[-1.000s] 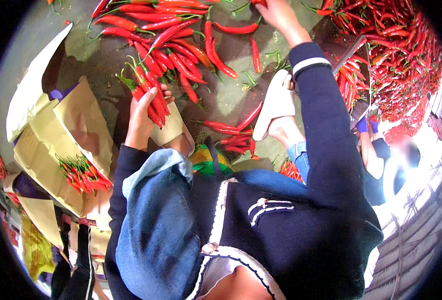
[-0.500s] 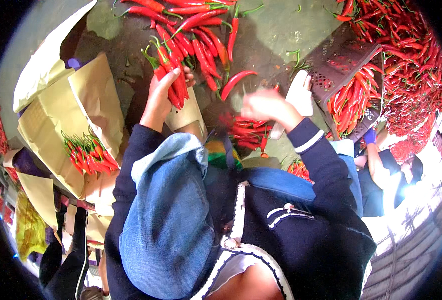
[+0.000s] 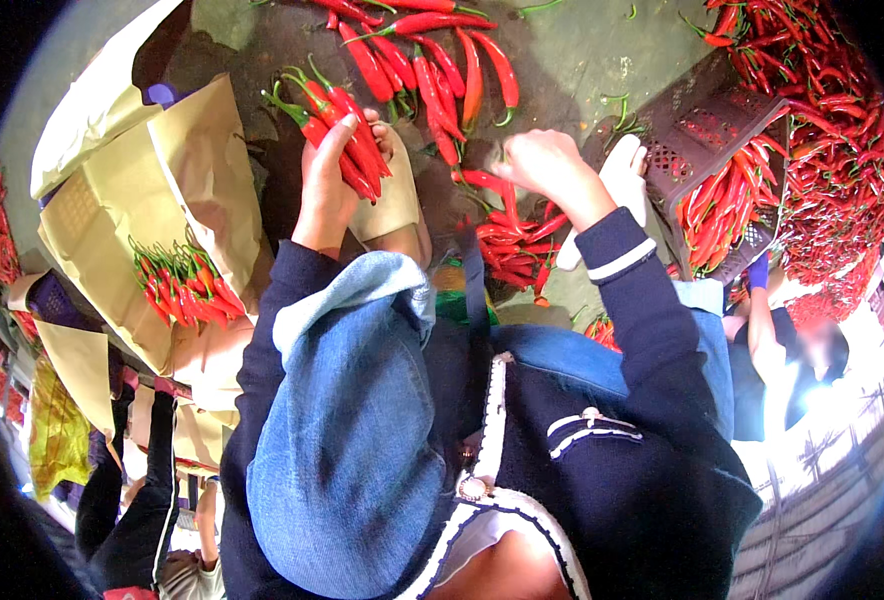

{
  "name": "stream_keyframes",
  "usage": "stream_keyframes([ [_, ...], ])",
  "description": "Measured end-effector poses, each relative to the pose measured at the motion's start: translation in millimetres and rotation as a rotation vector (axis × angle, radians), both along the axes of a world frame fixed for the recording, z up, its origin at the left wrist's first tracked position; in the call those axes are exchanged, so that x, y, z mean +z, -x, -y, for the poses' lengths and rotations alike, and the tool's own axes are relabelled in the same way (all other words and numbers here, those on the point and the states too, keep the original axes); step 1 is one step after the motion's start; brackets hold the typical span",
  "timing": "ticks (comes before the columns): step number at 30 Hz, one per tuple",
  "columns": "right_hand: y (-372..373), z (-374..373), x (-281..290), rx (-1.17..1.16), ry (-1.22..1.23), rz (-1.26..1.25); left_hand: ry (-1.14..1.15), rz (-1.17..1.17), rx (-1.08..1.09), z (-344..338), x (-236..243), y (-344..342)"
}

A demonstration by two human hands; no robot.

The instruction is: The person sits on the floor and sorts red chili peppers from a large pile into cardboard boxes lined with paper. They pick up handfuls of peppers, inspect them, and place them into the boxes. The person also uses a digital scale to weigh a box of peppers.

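Both forearms, in dark sleeves (image 3: 652, 310), reach forward over the floor, well apart. The left hand (image 3: 327, 190) is turned palm inward, thumb on top, closed around a bunch of red chillies (image 3: 352, 145) whose green stems point forward and left. The right hand (image 3: 552, 170) is bent inward with fingers curled, over loose chillies near the feet; its fingertips are blurred, and whether they hold anything can't be made out. At the left sits a paper-lined crate (image 3: 97, 250) with a small cluster of chillies (image 3: 187, 290) in it; at the right, a dark perforated crate (image 3: 669, 155) holds many more. Beyond it, a large heap (image 3: 837, 150) is cut off by the lens rim. Some floor chillies (image 3: 432, 22) run past the upper edge.
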State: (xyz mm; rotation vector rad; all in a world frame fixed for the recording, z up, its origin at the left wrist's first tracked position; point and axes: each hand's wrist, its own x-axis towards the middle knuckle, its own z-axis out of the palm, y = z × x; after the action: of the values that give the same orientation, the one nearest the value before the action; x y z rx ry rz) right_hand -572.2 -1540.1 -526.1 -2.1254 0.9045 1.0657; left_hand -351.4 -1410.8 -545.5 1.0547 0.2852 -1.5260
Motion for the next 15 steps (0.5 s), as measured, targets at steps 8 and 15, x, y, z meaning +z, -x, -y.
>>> stream_keyframes([
  [8,-29,-5,-39,-0.658,0.298,0.235,-0.121,0.408,-0.12,64,-1,-15],
  [15,36,34,-33,-0.779,0.405,0.453,0.048,0.259,-0.175,81,7,8],
])
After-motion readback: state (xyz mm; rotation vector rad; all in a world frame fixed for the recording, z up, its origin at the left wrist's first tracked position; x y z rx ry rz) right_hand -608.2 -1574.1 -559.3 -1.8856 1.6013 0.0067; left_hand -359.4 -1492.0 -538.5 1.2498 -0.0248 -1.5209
